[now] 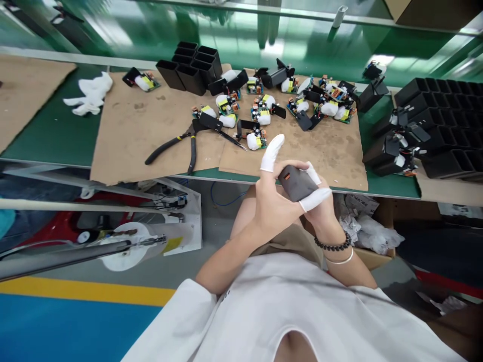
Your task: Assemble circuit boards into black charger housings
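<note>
The dark grey rounded plastic charger housing [298,185] is held just below the near edge of the brown cardboard sheet [332,151], clamped between both hands over the lap. The left hand [273,203] wraps its thumb and lower fingers around the housing's left side. Its index finger, capped in a white rubber cot [272,152], points upward, clear of the part. The right hand [320,211] closes on the opposite side, its cot-covered fingertips pressing the smooth matt shell, probably to keep bare skin off the surface. An orange port shows on the housing's upper face. Black-handled steel pliers [192,151] lie across the sheet's left edge. Populated circuit boards [260,115] are scattered over its far half. Open black rectangular shells [190,68] stand beyond its far left corner.
</note>
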`<state>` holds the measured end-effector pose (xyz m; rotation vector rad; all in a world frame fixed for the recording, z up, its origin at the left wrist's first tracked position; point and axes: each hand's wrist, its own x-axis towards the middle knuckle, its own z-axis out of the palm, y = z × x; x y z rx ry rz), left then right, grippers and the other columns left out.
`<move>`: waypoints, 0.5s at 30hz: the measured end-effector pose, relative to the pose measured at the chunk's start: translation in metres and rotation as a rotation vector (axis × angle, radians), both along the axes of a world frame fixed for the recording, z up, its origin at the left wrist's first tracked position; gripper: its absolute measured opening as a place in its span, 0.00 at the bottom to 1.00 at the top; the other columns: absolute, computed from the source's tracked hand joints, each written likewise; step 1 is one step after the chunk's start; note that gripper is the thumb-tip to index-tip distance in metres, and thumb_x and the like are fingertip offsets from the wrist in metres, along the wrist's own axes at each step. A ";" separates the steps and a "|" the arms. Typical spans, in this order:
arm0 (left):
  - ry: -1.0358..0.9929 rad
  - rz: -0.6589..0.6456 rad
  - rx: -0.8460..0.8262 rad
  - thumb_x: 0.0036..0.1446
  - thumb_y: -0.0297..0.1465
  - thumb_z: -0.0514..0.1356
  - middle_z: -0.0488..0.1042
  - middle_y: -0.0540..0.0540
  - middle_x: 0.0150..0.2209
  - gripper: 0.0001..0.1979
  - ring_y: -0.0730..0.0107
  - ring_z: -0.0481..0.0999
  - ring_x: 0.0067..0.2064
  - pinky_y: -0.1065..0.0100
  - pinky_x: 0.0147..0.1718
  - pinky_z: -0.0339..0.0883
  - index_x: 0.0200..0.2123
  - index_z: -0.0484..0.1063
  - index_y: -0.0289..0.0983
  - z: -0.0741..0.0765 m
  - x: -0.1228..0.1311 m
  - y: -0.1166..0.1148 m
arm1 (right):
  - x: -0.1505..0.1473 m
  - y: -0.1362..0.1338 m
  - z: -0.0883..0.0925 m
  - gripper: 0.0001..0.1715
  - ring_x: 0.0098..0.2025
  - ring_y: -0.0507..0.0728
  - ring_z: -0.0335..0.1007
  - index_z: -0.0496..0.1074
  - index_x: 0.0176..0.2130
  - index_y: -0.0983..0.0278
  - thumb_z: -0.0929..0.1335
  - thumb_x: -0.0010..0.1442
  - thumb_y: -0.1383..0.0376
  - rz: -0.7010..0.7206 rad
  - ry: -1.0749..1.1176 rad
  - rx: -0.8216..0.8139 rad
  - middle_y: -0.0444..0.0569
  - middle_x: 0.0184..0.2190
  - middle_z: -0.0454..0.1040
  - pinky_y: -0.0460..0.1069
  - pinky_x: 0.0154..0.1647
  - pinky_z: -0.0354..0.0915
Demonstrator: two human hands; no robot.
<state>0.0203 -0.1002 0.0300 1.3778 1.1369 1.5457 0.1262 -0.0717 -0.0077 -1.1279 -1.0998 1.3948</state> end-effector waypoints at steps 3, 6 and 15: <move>-0.285 -0.023 -0.149 0.51 0.53 0.73 0.82 0.44 0.49 0.52 0.59 0.83 0.51 0.56 0.57 0.75 0.72 0.53 0.44 -0.007 -0.001 0.002 | 0.003 -0.007 0.008 0.21 0.37 0.58 0.79 0.74 0.35 0.59 0.65 0.71 0.47 -0.211 -0.271 0.288 0.47 0.33 0.81 0.53 0.39 0.76; -0.648 -0.108 -0.433 0.55 0.50 0.71 0.84 0.46 0.47 0.40 0.63 0.84 0.47 0.59 0.54 0.75 0.65 0.64 0.43 -0.008 -0.011 0.005 | 0.017 -0.011 0.016 0.17 0.42 0.60 0.81 0.77 0.47 0.57 0.64 0.74 0.52 -0.271 -0.561 0.622 0.51 0.43 0.83 0.54 0.45 0.76; -1.123 -0.380 -1.151 0.69 0.48 0.61 0.84 0.42 0.36 0.21 0.68 0.82 0.37 0.68 0.38 0.79 0.39 0.80 0.34 -0.004 -0.044 0.006 | 0.067 0.030 0.043 0.26 0.45 0.61 0.78 0.65 0.67 0.50 0.63 0.73 0.61 0.267 -0.845 1.149 0.52 0.49 0.81 0.60 0.49 0.76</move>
